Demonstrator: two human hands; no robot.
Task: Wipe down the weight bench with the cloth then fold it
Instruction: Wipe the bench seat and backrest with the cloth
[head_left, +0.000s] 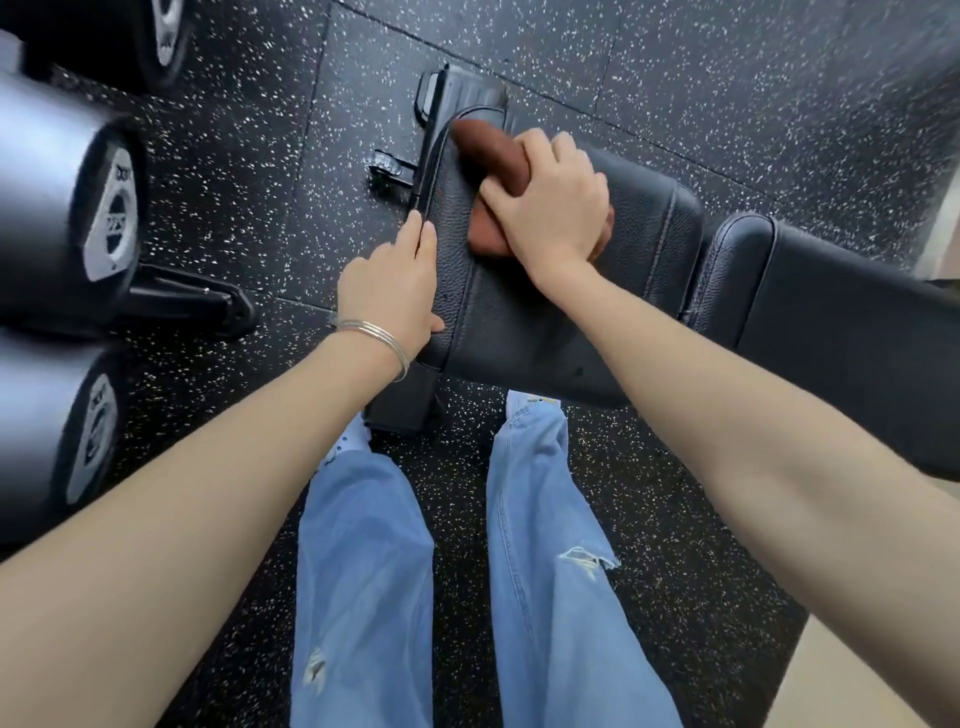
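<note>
The black padded weight bench (530, 322) runs from the centre to the right edge, its seat pad nearest me and the back pad (831, 322) further right. A bunched brown cloth (493, 156) lies on the far part of the seat pad. My right hand (550, 202) presses down on the cloth, fingers wrapped over it. My left hand (395, 286), with thin bangles on the wrist, rests on the seat pad's left edge, fingers lying flat along the rim and holding nothing loose.
Large dumbbells (62, 208) on a rack fill the left side. The bench's black frame and foot (389, 169) stick out beyond the seat. The floor (727, 78) is black speckled rubber. My legs in blue jeans (363, 571) stand just before the bench.
</note>
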